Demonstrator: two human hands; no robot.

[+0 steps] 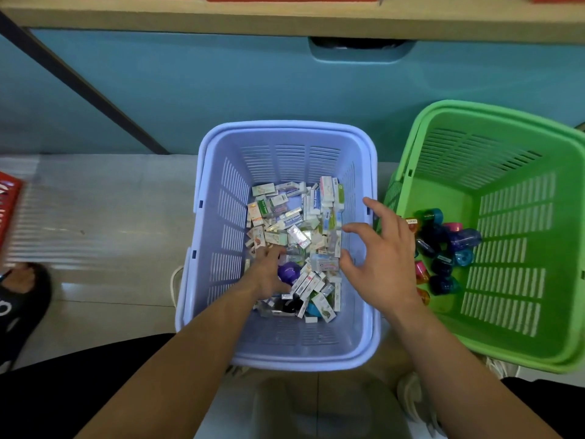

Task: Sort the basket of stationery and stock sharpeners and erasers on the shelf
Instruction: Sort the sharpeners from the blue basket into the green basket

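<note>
head | blue basket (211, 280) holds the mixed eraser boxes (294, 218); green basket (509, 289) at its 3 o'clock keeps the sorted sharpeners (443, 248) apart | left hand (267, 274) reaches deep, fingers curled round a purple sharpener (288, 271) | right hand (381, 251) hovers over the 3 o'clock rim, fingers spread, holding nothing

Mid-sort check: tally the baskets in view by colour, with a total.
Lavender basket: 1
Green basket: 1
Total: 2
Red object at the left edge: cut off, cannot tell what it is, not counted.
</note>
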